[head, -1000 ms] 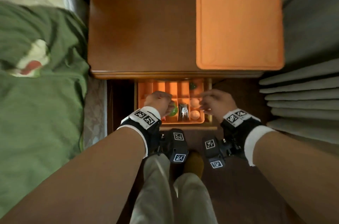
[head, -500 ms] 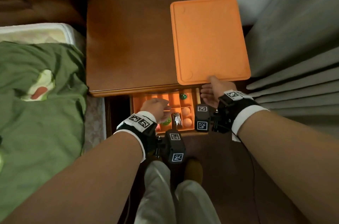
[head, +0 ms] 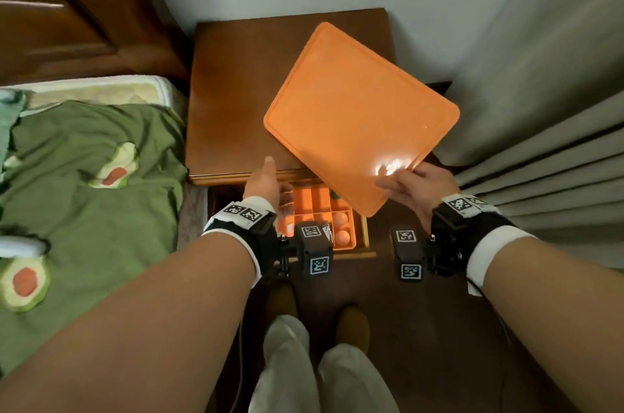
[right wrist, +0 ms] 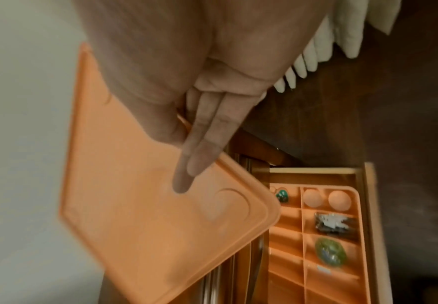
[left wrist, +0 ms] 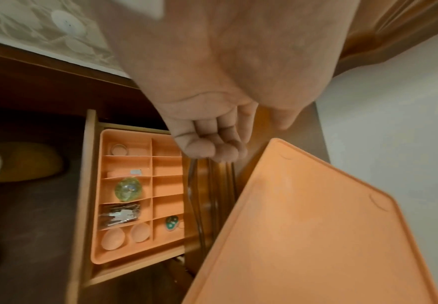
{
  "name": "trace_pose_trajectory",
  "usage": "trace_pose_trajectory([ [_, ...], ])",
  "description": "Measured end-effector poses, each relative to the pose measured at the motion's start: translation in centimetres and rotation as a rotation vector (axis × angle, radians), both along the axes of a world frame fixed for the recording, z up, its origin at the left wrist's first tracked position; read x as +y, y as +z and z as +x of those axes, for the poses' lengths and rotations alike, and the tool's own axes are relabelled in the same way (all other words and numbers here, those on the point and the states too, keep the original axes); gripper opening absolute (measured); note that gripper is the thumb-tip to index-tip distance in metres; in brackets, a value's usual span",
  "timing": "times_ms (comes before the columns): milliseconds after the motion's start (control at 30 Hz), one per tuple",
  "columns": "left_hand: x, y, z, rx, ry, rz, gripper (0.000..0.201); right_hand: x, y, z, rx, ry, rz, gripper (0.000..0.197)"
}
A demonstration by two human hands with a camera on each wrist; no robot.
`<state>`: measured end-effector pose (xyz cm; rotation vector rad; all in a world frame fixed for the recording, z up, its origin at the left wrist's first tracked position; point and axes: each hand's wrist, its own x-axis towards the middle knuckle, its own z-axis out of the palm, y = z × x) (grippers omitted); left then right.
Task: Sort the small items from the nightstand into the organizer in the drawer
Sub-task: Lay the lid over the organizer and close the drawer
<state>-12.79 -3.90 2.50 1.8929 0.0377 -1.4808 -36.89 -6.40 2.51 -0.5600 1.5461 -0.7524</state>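
Note:
My right hand [head: 403, 184] pinches the near edge of a flat orange lid [head: 358, 115], thumb on top and fingers beneath [right wrist: 194, 156]. The lid is lifted, turned cornerwise, and hangs partly over the open drawer. My left hand [head: 270, 186] hovers at the nightstand's front edge above the orange organizer [head: 305, 199], fingers [left wrist: 212, 150] loosely curled and holding nothing. The organizer [left wrist: 165, 185] holds a green glass ball [left wrist: 128, 189], a black packet [left wrist: 120, 214], two peach balls [left wrist: 112, 238] and a small green charm [left wrist: 171, 223].
The wooden nightstand [head: 243, 91] stands between a bed with a green blanket [head: 84, 210] on the left and grey curtains [head: 540, 108] on the right. The drawer front [head: 363, 235] juts toward my legs. A wall runs behind.
My right hand left the organizer, took the lid by its front edge, then lifted and turned it over the drawer. My left hand rose out of the organizer, and the head view pulled back.

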Motion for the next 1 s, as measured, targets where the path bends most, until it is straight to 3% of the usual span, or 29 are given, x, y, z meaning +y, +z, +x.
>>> trace_pose_trajectory([
  [167,1.5,4.9,2.4,0.193,0.308,-0.183,0.064,1.8,1.2,-0.7,-0.020,0.020,-0.076,0.017],
  [300,5.4,4.1,6.8,0.455,0.373,-0.267,0.084,4.4,0.1,0.2,0.021,0.064,-0.086,0.020],
  [400,8.7,2.6,9.2,0.548,0.348,-0.236,0.073,6.8,-1.7,0.7,0.203,0.164,-0.093,0.019],
  [467,10.2,1.3,10.1,0.500,0.311,-0.186,0.059,8.5,-2.7,0.8,0.327,0.213,-0.115,0.012],
  [600,12.0,-2.2,10.9,0.355,0.252,-0.100,0.031,10.7,-4.6,1.6,0.402,0.203,-0.038,0.020],
  [733,13.3,-5.2,10.8,0.255,0.242,-0.040,0.014,12.1,-7.1,2.9,0.005,-0.096,0.025,0.026],
  [800,13.9,-7.4,11.1,0.209,0.217,0.018,0.009,12.9,-8.0,2.9,-0.094,-0.037,-0.004,0.032],
  [867,14.7,-9.5,11.3,0.191,0.199,0.065,0.013,13.4,-9.8,2.1,-0.135,-0.215,0.076,0.038],
  [933,15.5,-11.4,11.4,0.171,0.187,0.092,0.028,14.2,-10.4,2.9,0.013,-0.313,0.102,0.038],
  [1000,16.1,-12.8,11.6,0.169,0.141,0.119,0.039,14.4,-10.6,3.8,0.040,-0.315,0.199,0.032],
])
